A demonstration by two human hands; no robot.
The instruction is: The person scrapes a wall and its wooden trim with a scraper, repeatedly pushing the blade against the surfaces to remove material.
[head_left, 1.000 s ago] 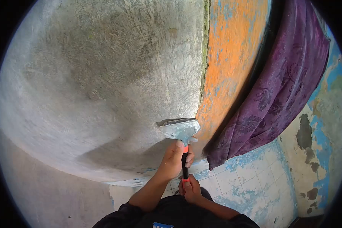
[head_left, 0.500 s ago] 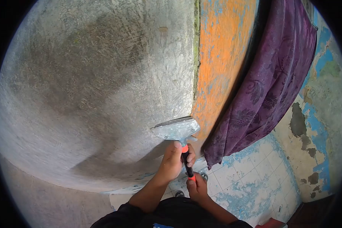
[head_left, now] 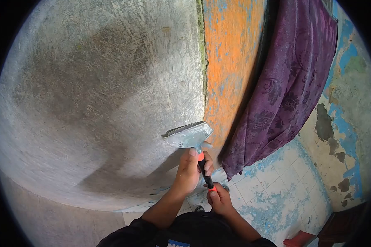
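Note:
A wide-bladed scraper point(head_left: 189, 136) with a grey metal head and a black-and-red handle lies with its blade edge right at the bare grey wall point(head_left: 111, 103). Its right corner reaches the seam beside the orange painted strip point(head_left: 231, 53). My left hand point(head_left: 190, 171) is wrapped round the handle just under the head, thumb along the red collar. Lower down, my right hand point(head_left: 219, 200) closes on the red end of the same handle.
A purple patterned curtain point(head_left: 282, 94) hangs to the right of the orange strip. Beneath it, blue flakes litter the white tiled floor point(head_left: 272, 185). The far right wall point(head_left: 350, 94) has peeling blue paint. A red object point(head_left: 300, 238) sits at the bottom right.
The view has shifted, moving the wall seam and curtain left in the picture. The scraper's head now overlaps the seam slightly more, and my right hand has swung a little rightward with the handle end.

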